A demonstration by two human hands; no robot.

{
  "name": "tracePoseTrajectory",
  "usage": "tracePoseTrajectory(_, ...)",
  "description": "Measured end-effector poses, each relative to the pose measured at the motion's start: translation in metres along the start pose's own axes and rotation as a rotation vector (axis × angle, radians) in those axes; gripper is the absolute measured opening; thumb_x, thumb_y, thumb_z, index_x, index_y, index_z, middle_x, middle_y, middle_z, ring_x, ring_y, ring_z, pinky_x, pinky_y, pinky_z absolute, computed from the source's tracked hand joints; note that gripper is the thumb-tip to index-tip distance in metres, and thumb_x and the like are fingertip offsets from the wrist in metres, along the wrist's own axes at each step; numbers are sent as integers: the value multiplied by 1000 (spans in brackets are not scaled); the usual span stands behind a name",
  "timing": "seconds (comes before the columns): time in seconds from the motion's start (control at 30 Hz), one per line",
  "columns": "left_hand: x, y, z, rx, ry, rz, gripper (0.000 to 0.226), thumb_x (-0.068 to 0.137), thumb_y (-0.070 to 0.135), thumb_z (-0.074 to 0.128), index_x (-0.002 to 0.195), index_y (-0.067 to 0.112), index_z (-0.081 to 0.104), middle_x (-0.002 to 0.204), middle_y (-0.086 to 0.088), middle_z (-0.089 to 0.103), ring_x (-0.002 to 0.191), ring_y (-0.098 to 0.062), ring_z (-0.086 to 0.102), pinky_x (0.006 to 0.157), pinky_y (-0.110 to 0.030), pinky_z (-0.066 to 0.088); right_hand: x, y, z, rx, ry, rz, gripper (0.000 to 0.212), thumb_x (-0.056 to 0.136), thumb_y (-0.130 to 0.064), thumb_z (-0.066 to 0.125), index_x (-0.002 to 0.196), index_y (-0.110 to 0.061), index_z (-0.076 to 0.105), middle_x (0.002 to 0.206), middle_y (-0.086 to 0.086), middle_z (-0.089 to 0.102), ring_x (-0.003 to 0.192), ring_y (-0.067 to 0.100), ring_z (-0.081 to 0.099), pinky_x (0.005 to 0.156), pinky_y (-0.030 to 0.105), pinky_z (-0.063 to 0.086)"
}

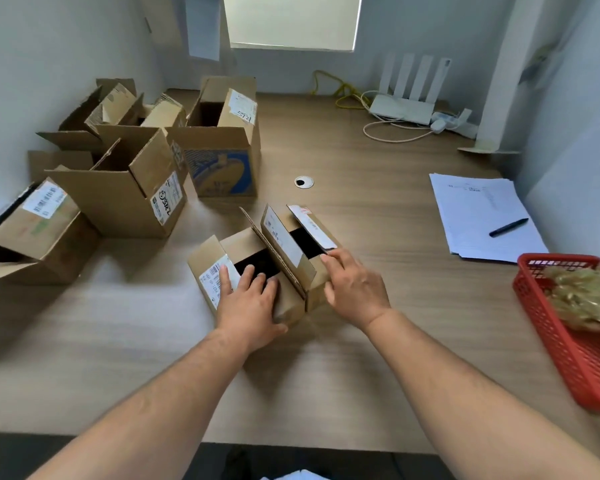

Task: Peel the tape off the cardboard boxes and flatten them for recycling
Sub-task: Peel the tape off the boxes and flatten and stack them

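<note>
A small cardboard box (246,244) with white shipping labels stands in the middle of the table, its top flaps raised and its inside dark. My left hand (248,301) lies on the near left part of the box, fingers straight, fingertips at the edge of the opening and thumb against the near side. My right hand (354,285) rests against the box's right side, fingertips touching the lower end of the raised right flap (312,226). Several larger opened boxes (129,188) stand at the left of the table.
A red plastic basket (568,348) holding crumpled clear tape sits at the right edge. A stack of papers (478,209) with a black pen (508,227) lies behind it. A white router (402,107) and cables lie at the back. A round cable hole (304,182) sits mid-table.
</note>
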State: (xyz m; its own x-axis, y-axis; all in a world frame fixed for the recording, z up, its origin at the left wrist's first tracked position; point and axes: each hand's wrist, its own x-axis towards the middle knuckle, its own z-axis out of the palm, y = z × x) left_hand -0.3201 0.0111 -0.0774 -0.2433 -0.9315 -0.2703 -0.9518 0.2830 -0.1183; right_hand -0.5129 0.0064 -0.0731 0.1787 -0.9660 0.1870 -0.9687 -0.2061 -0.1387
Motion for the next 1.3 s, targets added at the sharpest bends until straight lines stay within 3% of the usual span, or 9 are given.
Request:
tracePoseTrajectory(0.07,-3,1,2,17,10,11,84,88,63,45,153,22,13,156,1,25,148,-25,2,111,-62,-14,-4,-5,8,26,-54,-88,59,61,-26,83,116,-13,64,117,0,63,95,20,66,56,30,52)
tracePoseTrajectory(0.17,-3,0,5,35,-2,18,75,91,57,43,153,25,16,151,2,34,146,-26,13,113,-61,-5,1,-15,17,51,-246,-21,61,90,-42,54,144,-20,35,150,-10,32,133,14,41,92,34,44)
tracePoseTrajectory(0.33,0,-13,12,71,-54,42,67,94,53,40,152,26,17,145,4,42,135,-24,31,113,-59,10,12,-31,17,-78,-314,-9,46,95,-50,40,129,-23,53,134,-7,46,119,21,51,88,35,42)
tracePoseTrajectory(0.57,-4,-84,15,105,-151,-23,62,97,53,30,153,34,13,153,10,35,137,-23,27,111,-61,14,21,-7,16,-156,-449,109,53,98,-50,38,120,-8,61,131,2,47,122,27,42,103,36,32)
tracePoseTrajectory(0.77,-6,-127,17,189,-81,-66,60,96,29,39,152,29,19,159,4,20,149,-22,6,115,-59,2,24,-15,23,-67,-371,122,44,98,-41,43,123,-9,61,140,-3,43,122,26,43,103,33,30)
tracePoseTrajectory(0.9,-2,-136,17,69,-42,-122,69,93,33,45,154,21,14,162,0,12,149,-20,1,117,-55,-4,19,-4,23,28,-356,127,42,92,-31,52,134,-26,53,146,-12,38,127,21,40,107,29,24)
tracePoseTrajectory(0.97,2,-138,12,-57,37,-132,70,91,26,48,153,22,16,161,2,16,149,-18,4,118,-49,-3,13,4,21,78,-327,186,45,87,-19,54,131,-27,56,150,-12,34,131,20,38,108,28,22)
tracePoseTrajectory(1.13,15,-136,-10,-612,573,-269,56,81,13,35,135,5,51,139,-16,49,133,-31,37,112,-42,19,-5,21,16,321,-270,339,42,81,1,55,119,-12,65,157,-1,21,136,22,38,106,21,29)
tracePoseTrajectory(1.3,22,-92,-48,-843,647,-75,42,98,7,40,140,7,46,143,-11,47,134,-24,37,112,-30,24,-30,31,6,363,-152,345,53,82,10,44,126,-15,61,152,-2,30,133,17,41,98,14,27)
